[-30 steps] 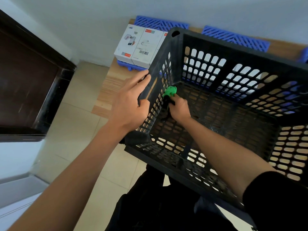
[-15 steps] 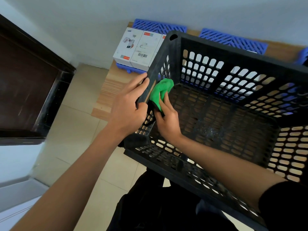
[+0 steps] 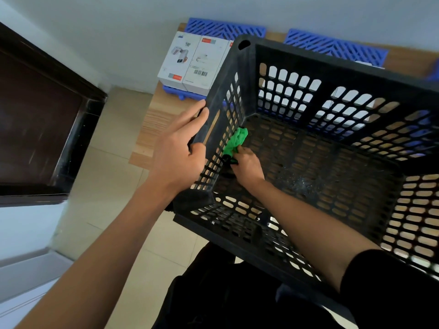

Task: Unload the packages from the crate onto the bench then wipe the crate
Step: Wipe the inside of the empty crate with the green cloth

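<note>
Wiping is underway: the black slatted crate [image 3: 332, 143], filling the right of the frame and empty of packages, rests on the wooden tabletop [image 3: 152, 129]. The right hand [image 3: 247, 166] clamps a green cloth [image 3: 236, 141] against the inner left wall. The left hand [image 3: 178, 150] curls its grip over the rim, likely steadying it. White boxed packages [image 3: 190, 62] stand at upper centre.

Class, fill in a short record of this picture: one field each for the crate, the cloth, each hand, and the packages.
Crate: black perforated plastic crate, no packages visible inside
Cloth: green wiping cloth, against the crate's inner left wall
Right hand: inside the crate, gripping the cloth
Left hand: grips the crate's left rim
Packages: white cardboard boxes on a blue plastic pallet, wooden bench
</note>
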The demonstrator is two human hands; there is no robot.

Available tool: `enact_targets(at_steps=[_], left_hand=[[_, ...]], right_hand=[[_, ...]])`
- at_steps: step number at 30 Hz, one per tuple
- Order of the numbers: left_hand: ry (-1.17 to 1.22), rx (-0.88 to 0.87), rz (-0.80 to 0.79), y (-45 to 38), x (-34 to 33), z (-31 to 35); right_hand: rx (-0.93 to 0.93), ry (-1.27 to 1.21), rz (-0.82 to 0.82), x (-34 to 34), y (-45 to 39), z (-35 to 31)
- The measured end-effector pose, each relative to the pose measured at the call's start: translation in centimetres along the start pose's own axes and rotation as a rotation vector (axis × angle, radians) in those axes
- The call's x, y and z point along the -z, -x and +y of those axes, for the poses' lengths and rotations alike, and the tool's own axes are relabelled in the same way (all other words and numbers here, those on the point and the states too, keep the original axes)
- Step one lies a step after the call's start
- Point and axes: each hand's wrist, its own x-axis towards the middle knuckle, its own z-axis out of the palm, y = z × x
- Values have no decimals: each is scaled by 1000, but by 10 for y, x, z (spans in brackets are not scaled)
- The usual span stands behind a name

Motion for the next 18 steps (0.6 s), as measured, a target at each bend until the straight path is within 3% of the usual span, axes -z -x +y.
enact_targets(at_steps=[5,14,18], left_hand=[[-13,23,-1,1,1,1],[86,79,87,3,6,0],[98,132,102,20,12,1]], right_hand=[[-21,-183,34,22,6,-1],[382,-243,239,51,55,-15],[310,-371,268,47,57,-43]])
